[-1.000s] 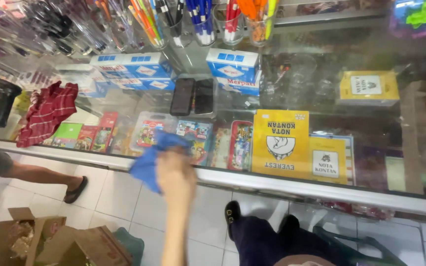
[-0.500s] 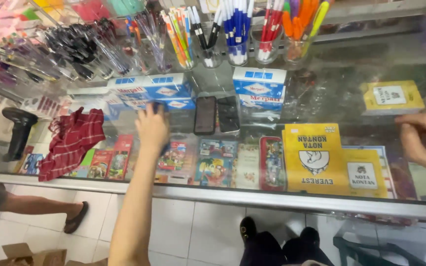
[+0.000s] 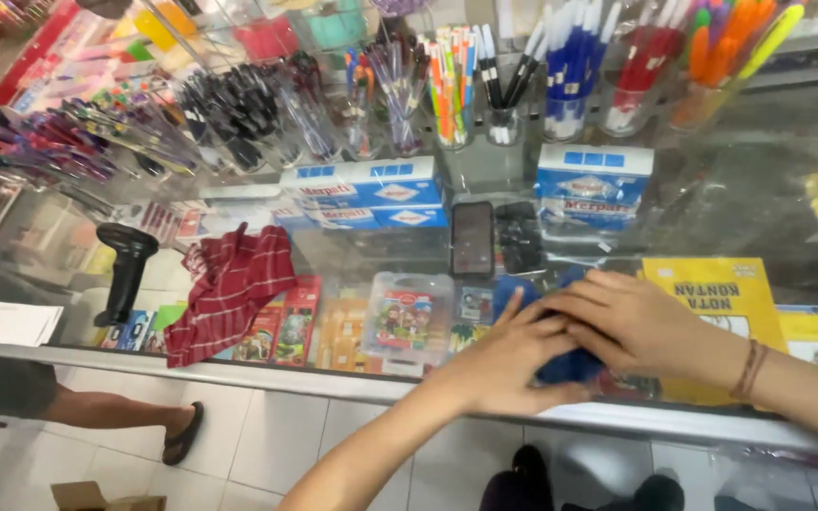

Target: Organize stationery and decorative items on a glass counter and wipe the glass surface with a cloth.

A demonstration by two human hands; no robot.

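Both my hands are together on the glass counter top (image 3: 352,255) near its front edge. My left hand (image 3: 499,364) and my right hand (image 3: 631,322) are closed around a bunched blue cloth (image 3: 570,364), which shows between the fingers. Just beyond the hands lie two dark phones (image 3: 473,238) side by side on the glass. A red checked cloth (image 3: 229,289) lies crumpled on the counter to the left.
Cups of pens and markers (image 3: 485,76) line the back of the counter, with blue-and-white boxes (image 3: 366,189) in front. A black barcode scanner (image 3: 127,270) stands at left. Yellow books (image 3: 721,303) show under the glass. Another person's sandalled leg (image 3: 115,416) is on the tiled floor.
My left hand pulled back from the far boxes toward the front edge. My right hand came in from the right, and both now clasp the blue cloth.
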